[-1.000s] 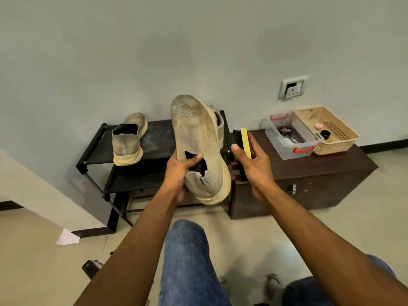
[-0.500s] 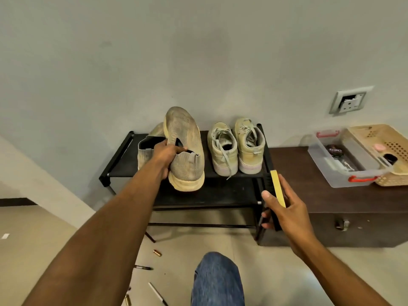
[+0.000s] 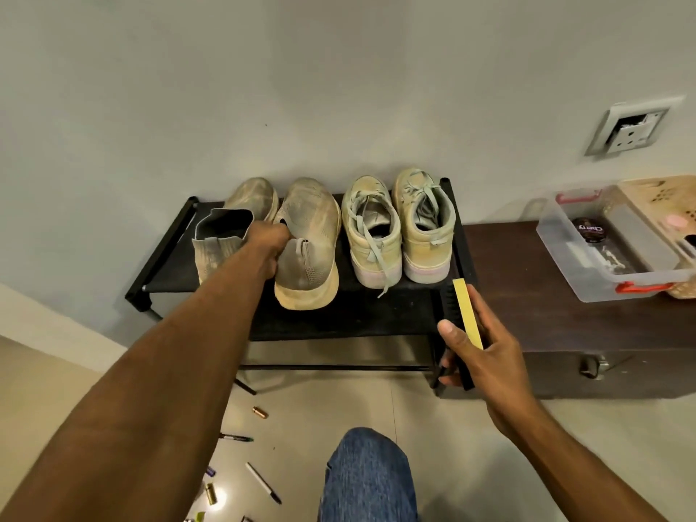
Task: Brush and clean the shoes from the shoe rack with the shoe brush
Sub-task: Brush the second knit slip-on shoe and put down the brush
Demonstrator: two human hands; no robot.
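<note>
My left hand (image 3: 266,246) grips the collar of a dusty beige knit slip-on shoe (image 3: 309,235), which stands sole-down on the top shelf of the black shoe rack (image 3: 361,307). Its matching slip-on (image 3: 226,227) stands just left of it. Two pale lace-up sneakers (image 3: 373,227) (image 3: 423,224) stand side by side to the right. My right hand (image 3: 478,352) holds the shoe brush (image 3: 465,314), yellow back up and black bristles to the left, in front of the rack's right end.
A dark brown cabinet (image 3: 565,295) adjoins the rack on the right, bearing a clear plastic box (image 3: 602,258) with a polish tin and a beige basket (image 3: 663,205). Pens and batteries (image 3: 260,480) lie on the tiled floor. My knee in jeans (image 3: 369,476) is below.
My left hand has carried the slip-on from in front of me back down onto the rack's top shelf, beside its pair. The right hand with the brush lowered and moved away from the shoe.
</note>
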